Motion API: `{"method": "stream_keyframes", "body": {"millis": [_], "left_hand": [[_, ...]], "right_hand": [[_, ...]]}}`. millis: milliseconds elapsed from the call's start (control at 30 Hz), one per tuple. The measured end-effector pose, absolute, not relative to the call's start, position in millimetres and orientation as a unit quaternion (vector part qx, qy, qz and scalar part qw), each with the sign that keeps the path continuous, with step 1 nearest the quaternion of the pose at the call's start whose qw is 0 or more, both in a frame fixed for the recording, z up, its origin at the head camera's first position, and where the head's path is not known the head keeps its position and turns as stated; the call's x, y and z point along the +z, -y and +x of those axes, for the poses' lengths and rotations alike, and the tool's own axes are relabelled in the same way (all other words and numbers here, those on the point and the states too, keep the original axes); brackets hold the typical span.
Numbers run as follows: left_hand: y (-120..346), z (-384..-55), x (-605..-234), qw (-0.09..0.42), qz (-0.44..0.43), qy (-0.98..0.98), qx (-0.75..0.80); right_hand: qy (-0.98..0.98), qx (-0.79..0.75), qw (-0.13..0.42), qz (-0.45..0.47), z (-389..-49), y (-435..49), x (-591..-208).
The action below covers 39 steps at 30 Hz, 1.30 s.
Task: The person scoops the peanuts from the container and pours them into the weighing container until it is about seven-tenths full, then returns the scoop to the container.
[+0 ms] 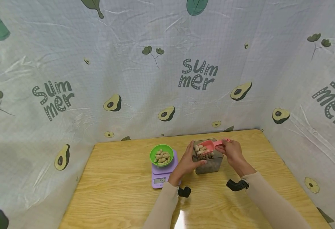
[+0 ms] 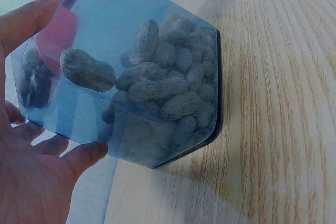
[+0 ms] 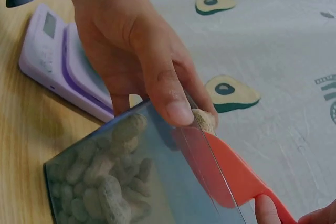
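A clear plastic container (image 1: 210,167) of unshelled peanuts (image 2: 170,90) stands on the table. My left hand (image 1: 187,162) grips it at the rim, thumb on the near side and fingers along the left side. With my right hand (image 1: 232,152) I pinch the handle of a red scoop (image 1: 210,145), which lies tilted in the container's mouth. Several peanuts sit in and around the scoop's front. In the right wrist view the scoop (image 3: 231,174) shows partly through the clear wall, and little of the right hand (image 3: 266,211) is visible.
Left of the container, a purple kitchen scale (image 1: 159,171) bears a green bowl (image 1: 153,160) of peanuts; its display reads about 428. The wooden table (image 1: 116,184) meets a printed sheet (image 1: 139,117) at the back and sides.
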<state>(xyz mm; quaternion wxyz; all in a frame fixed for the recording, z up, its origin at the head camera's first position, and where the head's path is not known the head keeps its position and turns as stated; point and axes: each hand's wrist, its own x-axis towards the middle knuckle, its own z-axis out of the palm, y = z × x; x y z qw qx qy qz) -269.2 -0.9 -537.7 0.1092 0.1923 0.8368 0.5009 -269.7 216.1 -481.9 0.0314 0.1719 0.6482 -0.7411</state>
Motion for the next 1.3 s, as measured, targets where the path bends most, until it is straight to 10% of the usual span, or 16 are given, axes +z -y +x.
{"method": "stream_keyframes", "body": {"millis": [1300], "left_hand": [[42.7, -255.0, -496.1, 0.029, 0.194, -0.855, 0.479]], "right_hand": [[-0.495, -0.857, 0.024, 0.140, -257.4, -228.1, -448.3]]}}
